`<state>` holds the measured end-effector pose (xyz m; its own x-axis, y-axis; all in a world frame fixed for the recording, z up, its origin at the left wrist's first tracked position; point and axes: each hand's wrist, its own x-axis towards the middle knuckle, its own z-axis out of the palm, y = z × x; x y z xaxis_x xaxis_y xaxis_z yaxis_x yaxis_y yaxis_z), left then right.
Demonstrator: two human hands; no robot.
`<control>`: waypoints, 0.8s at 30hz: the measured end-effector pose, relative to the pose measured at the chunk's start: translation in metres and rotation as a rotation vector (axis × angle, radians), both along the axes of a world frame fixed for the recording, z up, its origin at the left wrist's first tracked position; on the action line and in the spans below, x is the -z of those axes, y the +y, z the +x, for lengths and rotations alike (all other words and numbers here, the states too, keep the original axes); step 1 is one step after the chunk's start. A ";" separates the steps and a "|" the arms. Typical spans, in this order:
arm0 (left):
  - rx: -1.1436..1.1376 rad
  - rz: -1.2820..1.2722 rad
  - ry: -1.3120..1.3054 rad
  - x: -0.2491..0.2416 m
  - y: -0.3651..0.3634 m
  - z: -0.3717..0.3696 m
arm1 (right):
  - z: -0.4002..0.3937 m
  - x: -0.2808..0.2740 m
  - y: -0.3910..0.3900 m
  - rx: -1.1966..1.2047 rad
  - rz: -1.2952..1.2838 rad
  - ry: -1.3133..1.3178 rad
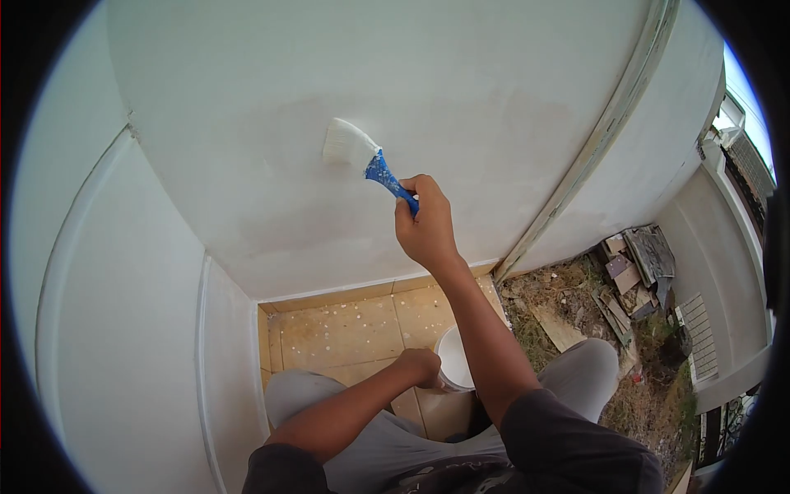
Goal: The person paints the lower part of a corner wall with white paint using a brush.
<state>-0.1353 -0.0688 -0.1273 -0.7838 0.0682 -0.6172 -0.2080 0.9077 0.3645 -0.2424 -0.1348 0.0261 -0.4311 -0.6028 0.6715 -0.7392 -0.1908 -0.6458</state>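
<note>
My right hand point(426, 221) is closed round the blue handle of a paintbrush point(382, 173), which is speckled with white paint. Its wide, pale bristles are pressed against the wall point(271, 58) and bend to the left, beside a damp, greyish patch. Low down between my knees, my left hand point(422, 367) is closed at the left side of a white paint bucket point(449, 386). White paint shows inside the bucket. The fingertips of my left hand are partly hidden.
Paint drips dot the tiled floor point(329, 329) below the wall. A side wall with raised moulding point(62, 239) stands at the left. On the right, a vertical strip point(588, 156) runs down the wall, and broken boards point(629, 276) lie on grassy ground.
</note>
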 end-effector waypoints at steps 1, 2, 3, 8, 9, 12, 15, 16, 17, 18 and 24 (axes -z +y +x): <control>-0.011 -0.001 0.092 0.003 0.001 0.005 | -0.018 0.002 0.016 0.086 -0.032 0.035; -0.014 0.002 0.086 -0.002 0.002 0.006 | -0.037 0.001 0.033 0.180 0.006 0.037; -0.015 0.005 0.081 -0.011 0.003 0.007 | -0.058 0.004 0.048 0.271 -0.008 0.083; 0.003 0.058 0.110 -0.031 0.011 0.013 | -0.124 0.010 0.100 0.670 -0.041 0.203; 0.011 0.068 0.109 -0.028 0.012 0.012 | -0.123 0.010 0.100 0.719 -0.046 0.243; 0.036 0.060 0.086 -0.016 0.012 0.010 | -0.095 0.012 0.085 0.809 -0.001 0.259; 0.060 0.039 0.026 -0.013 0.014 0.003 | -0.043 0.019 0.041 0.631 0.099 0.035; 0.069 0.030 0.000 -0.012 0.014 0.001 | -0.025 0.028 0.023 0.572 0.110 0.058; 0.037 0.114 0.277 0.007 0.016 0.001 | -0.004 0.031 0.010 0.505 0.149 0.022; -0.010 0.218 0.547 0.032 0.017 0.005 | 0.017 0.033 0.000 0.409 0.129 0.024; -0.159 0.547 0.704 0.045 -0.002 0.030 | 0.097 0.023 -0.027 -0.155 0.211 -0.004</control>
<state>-0.1056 -0.0705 -0.1721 -0.9931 0.0694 0.0948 0.1174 0.5502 0.8267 -0.1456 -0.1616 0.0033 -0.3248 -0.7883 0.5225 -0.7094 -0.1623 -0.6859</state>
